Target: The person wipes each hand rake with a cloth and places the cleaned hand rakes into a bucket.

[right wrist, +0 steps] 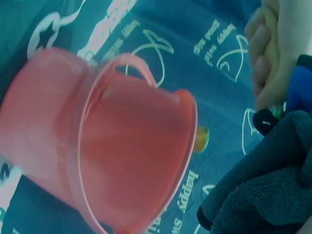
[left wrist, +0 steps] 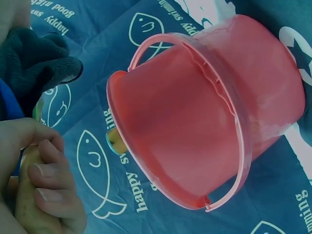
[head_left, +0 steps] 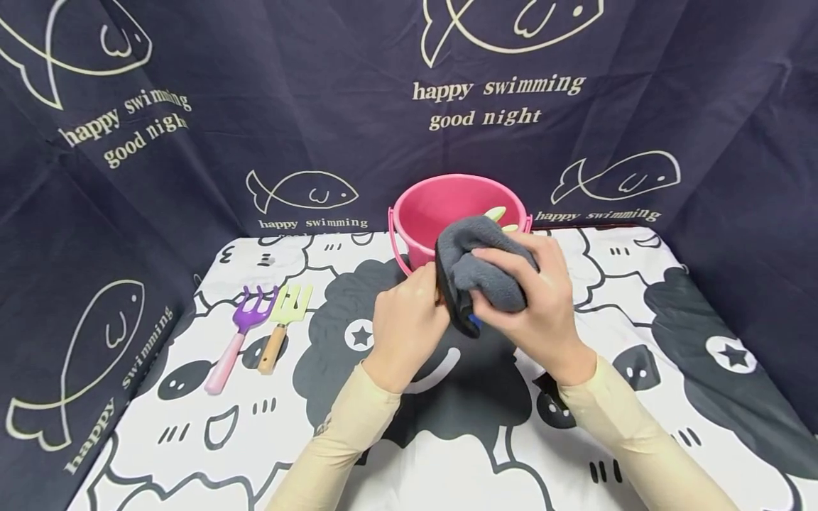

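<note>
My left hand point(head_left: 409, 326) grips the wooden handle point(left wrist: 30, 190) of a tool, its fingers curled round it. A bit of green point(left wrist: 39, 109) shows at the handle's upper end; the rest of the tool's head is hidden by cloth. My right hand point(head_left: 540, 312) holds a bunched dark grey towel point(head_left: 476, 238) with black edging and a blue patch against that head. Both hands are together in front of the pink bucket point(head_left: 401, 231), overlapping its lower part in the head view. Light green tips point(head_left: 495, 213) show at the bucket's right rim.
To the left on the cartoon-print cloth point(head_left: 255, 454) lie a purple hand fork point(head_left: 252, 312) with a pink handle and a light green hand fork point(head_left: 290, 305) with a wooden handle. A wooden handle end point(left wrist: 116, 141) sticks out past the bucket's rim. Dark fish-print curtains surround the table.
</note>
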Action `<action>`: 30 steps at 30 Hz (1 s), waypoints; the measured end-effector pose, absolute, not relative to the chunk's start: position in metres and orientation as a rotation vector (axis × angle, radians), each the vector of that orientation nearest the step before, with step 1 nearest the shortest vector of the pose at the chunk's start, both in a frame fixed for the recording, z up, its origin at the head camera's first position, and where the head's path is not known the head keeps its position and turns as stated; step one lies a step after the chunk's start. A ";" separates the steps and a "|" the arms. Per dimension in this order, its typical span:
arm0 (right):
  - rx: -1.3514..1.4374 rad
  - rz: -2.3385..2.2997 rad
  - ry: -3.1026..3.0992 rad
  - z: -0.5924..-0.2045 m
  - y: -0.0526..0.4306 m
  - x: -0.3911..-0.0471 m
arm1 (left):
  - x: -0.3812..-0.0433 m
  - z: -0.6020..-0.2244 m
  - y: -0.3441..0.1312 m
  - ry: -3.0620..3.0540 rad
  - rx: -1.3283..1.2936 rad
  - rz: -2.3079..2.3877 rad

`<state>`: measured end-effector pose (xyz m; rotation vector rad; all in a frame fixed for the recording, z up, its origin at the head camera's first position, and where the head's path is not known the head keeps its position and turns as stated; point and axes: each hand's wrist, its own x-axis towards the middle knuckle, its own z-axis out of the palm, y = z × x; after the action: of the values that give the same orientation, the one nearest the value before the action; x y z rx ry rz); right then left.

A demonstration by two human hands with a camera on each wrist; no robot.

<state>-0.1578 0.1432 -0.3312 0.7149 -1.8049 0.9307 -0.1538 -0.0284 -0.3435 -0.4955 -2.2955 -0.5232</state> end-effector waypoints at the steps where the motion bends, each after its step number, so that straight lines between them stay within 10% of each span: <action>1: 0.685 0.932 -1.798 -0.331 0.144 -0.160 | -0.154 -0.344 -0.028 -2.294 -0.492 -0.520; 30: 0.313 1.121 -1.691 -0.301 0.160 -0.158 | -0.162 -0.346 -0.033 -2.381 -0.349 -0.691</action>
<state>-0.1581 0.1596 -0.3012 0.3135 -1.6906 1.1208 -0.1622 -0.0330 -0.3459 -0.3493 -2.3814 -0.6906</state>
